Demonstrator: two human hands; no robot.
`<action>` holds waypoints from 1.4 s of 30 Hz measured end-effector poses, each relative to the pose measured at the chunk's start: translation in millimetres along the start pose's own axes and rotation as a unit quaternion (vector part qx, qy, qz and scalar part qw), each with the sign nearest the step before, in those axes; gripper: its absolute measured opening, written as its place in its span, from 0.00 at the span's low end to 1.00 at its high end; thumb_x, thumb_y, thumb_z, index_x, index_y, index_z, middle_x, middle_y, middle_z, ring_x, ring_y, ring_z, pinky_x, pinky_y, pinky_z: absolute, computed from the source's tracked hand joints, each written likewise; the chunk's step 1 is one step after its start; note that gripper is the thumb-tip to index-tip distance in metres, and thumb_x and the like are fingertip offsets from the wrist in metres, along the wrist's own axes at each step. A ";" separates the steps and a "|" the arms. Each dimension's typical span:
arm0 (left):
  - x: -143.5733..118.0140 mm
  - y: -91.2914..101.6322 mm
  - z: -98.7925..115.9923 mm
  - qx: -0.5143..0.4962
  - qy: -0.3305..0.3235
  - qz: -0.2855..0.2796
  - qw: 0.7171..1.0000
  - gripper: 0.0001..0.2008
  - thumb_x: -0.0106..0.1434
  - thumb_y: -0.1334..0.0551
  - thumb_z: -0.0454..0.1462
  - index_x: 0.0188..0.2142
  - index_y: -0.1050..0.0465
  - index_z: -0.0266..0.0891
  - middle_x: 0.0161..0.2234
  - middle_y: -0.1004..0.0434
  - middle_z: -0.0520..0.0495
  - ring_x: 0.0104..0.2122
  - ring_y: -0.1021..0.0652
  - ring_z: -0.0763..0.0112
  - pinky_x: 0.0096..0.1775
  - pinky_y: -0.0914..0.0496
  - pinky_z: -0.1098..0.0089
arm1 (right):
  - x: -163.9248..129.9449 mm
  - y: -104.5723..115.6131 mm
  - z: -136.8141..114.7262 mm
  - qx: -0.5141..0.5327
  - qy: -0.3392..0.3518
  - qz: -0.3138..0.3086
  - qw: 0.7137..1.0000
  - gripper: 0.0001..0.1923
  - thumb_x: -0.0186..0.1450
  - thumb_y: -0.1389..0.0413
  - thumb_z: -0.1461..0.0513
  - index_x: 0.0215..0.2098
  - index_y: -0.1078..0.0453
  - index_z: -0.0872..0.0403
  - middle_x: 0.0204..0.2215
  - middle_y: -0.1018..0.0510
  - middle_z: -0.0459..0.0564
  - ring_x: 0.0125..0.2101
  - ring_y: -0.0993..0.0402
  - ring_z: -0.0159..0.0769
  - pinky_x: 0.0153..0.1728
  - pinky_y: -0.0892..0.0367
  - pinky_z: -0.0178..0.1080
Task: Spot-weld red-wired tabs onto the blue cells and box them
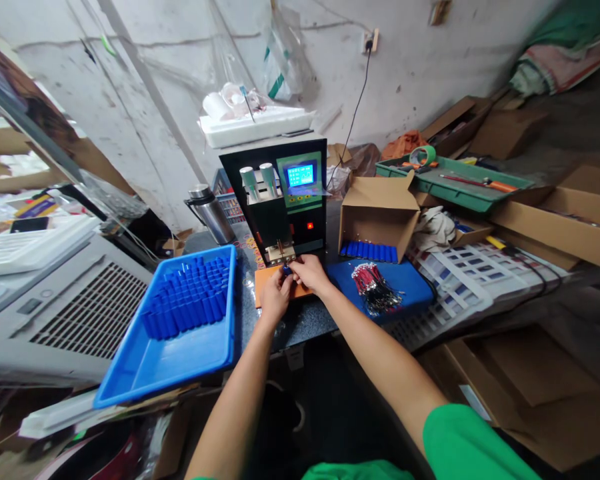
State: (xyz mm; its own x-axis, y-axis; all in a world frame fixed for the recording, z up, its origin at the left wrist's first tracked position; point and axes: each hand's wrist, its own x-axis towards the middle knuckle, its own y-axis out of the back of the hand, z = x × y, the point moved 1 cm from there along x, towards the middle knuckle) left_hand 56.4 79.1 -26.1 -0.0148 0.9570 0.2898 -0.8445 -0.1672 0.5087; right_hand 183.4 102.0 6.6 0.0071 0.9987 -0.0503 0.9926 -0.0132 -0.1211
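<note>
My left hand [276, 297] pinches a small blue battery cell [287, 270], mostly covered by the fingers, beneath the electrodes of a black spot welder [300, 217]. From the right, my right hand [309, 273] meets it with fingers closed at the cell; whatever thin part they pinch is hidden. Under both hands lies an orange block [263, 287]. Standing upright in rows, many blue cells [190, 297] fill part of a blue tray [153, 373] at left. Red and black wire leads [375, 287] lie bundled on a blue pad [413, 287] at right.
Behind the pad, an open cardboard box [377, 217] holds a row of blue cells [369, 251]. A steel flask [213, 213] stands left of the welder. Farther right are a green tray [473, 183] with tape and tools, and a white plastic crate [450, 273].
</note>
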 end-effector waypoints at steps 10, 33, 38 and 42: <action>0.7 -0.4 -1.1 -0.050 0.010 -0.003 0.999 0.15 0.62 0.37 0.43 0.45 0.22 0.41 0.31 0.20 0.48 0.32 0.22 0.63 0.36 0.31 0.68 | -1.0 -0.8 1.0 0.008 0.009 0.001 1.000 0.08 0.58 0.42 0.64 0.22 0.34 0.54 0.12 0.33 0.39 0.14 0.37 0.26 0.15 0.43 0.28; 2.4 -2.9 -6.0 -0.059 0.016 -0.006 0.998 0.14 0.62 0.37 0.44 0.43 0.22 0.40 0.34 0.19 0.46 0.37 0.21 0.61 0.40 0.28 0.66 | 1.4 0.2 3.3 0.017 0.006 -0.009 1.000 0.11 0.59 0.38 0.61 0.23 0.34 0.54 0.13 0.33 0.39 0.14 0.38 0.25 0.14 0.44 0.28; 2.7 -2.2 -3.2 -0.047 0.002 -0.009 0.999 0.14 0.62 0.38 0.44 0.43 0.22 0.40 0.33 0.19 0.46 0.36 0.21 0.61 0.40 0.29 0.66 | -4.7 10.7 0.3 -0.036 -0.005 -0.018 0.999 0.16 0.62 0.40 0.55 0.20 0.35 0.54 0.13 0.32 0.41 0.14 0.37 0.26 0.16 0.42 0.29; 0.9 -1.5 -4.3 -0.060 -0.009 -0.008 0.998 0.15 0.61 0.36 0.45 0.44 0.22 0.39 0.34 0.19 0.45 0.35 0.21 0.62 0.39 0.29 0.67 | -23.9 29.8 -10.6 -0.236 0.107 0.044 0.965 0.14 0.65 0.43 0.57 0.23 0.29 0.54 0.20 0.24 0.48 0.23 0.28 0.34 0.27 0.35 0.35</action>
State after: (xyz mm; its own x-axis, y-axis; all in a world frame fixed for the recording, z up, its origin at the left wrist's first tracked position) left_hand 55.4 81.2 -30.1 0.0073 0.9548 0.2971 -0.9022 -0.1218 0.4137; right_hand 214.1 78.2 14.7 0.0696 0.9826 0.1720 0.9311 -0.1259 0.3423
